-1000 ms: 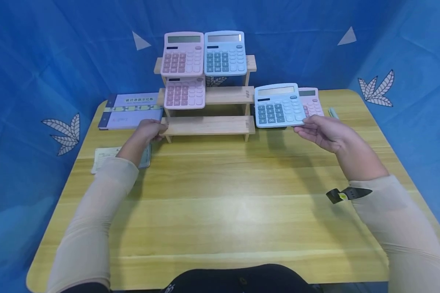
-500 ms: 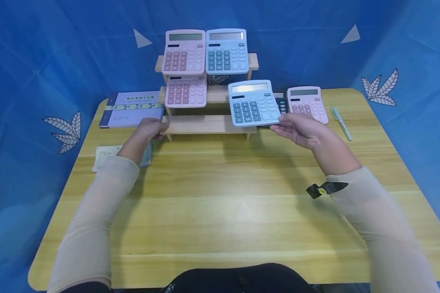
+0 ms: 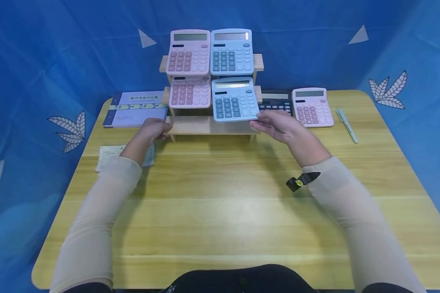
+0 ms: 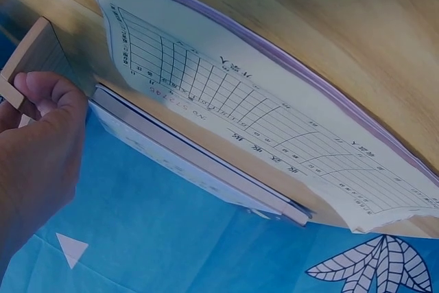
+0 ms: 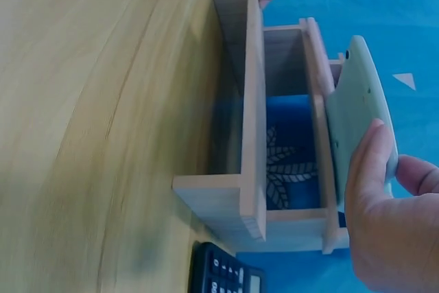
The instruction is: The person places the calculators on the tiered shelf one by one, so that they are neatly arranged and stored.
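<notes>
We are seeing, on the stand, the top-left calculator beside the top-right calculator and the middle-shelf calculator below the former; our right hand is holding the lower-right calculator beside that one. Left of the stand, the notebook is lying behind the slip pad; rightward, the inner calculator, the outer calculator and the pen are lying along the table.

Pale glare patches the tabletop amid soft, blurry-edged shadows.
</notes>
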